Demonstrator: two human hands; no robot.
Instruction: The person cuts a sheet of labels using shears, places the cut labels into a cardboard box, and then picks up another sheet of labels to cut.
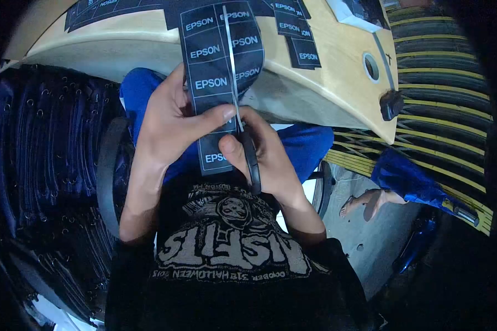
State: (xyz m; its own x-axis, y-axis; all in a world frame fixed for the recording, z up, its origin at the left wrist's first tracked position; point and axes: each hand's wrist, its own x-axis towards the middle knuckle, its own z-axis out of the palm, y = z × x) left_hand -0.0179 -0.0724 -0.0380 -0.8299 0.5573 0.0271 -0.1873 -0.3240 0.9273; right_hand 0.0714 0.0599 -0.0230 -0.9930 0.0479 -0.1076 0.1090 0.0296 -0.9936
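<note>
A dark sheet [209, 52] printed with rows of EPSON labels hangs upright in front of my body, its upper part near the table edge. My left hand [174, 118] pinches the sheet's left strip between thumb and fingers. Black-handled scissors [250, 157] are in my right hand [268, 151], with its thumb at the handle. Their long blade points up along a line between two label columns, and the sheet's right part curls back behind it. Part of the right hand's fingers is hidden behind the sheet and scissors.
The pale wooden table [337, 83] holds more dark label pieces [301, 47], a white box [356, 14] and a black knob [391, 105] at its edge. Dark bags with rings [49, 149] are stacked at left. Another person's leg [370, 199] shows at right beside a yellow-slatted rack.
</note>
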